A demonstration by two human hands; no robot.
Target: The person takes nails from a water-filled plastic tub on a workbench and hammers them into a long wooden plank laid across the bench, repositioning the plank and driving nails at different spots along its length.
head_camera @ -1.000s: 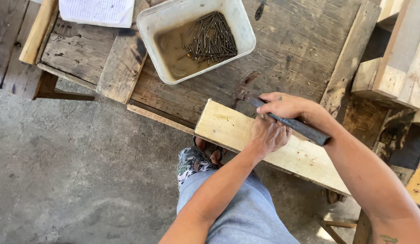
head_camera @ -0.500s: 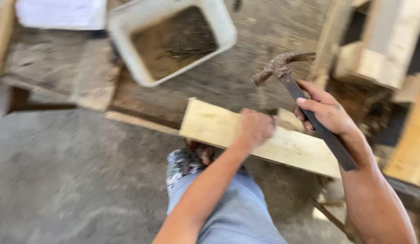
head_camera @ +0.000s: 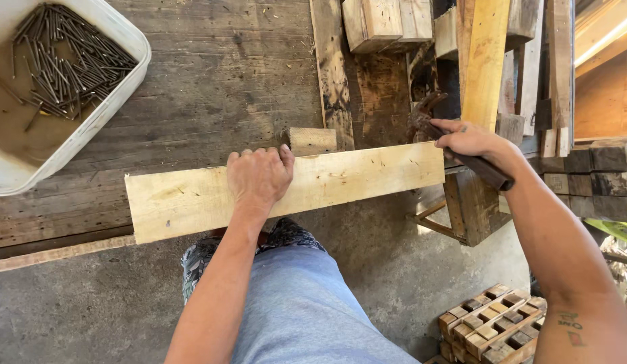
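Head view — left hand (head_camera: 259,176) flat on plank (head_camera: 354,180), right hand (head_camera: 470,140) gripping hammer (head_camera: 455,147).

The plank (head_camera: 340,185) was pale, raw wood, fairly smooth and matt, while the table (head_camera: 225,81) at the upper left of the frame was dark, weathered, rough-grained timber. The tub (head_camera: 91,125) was off-white plastic holding dull grey metal nails (head_camera: 64,61); the hammer (head_camera: 455,145) looked rusty, dark metal.
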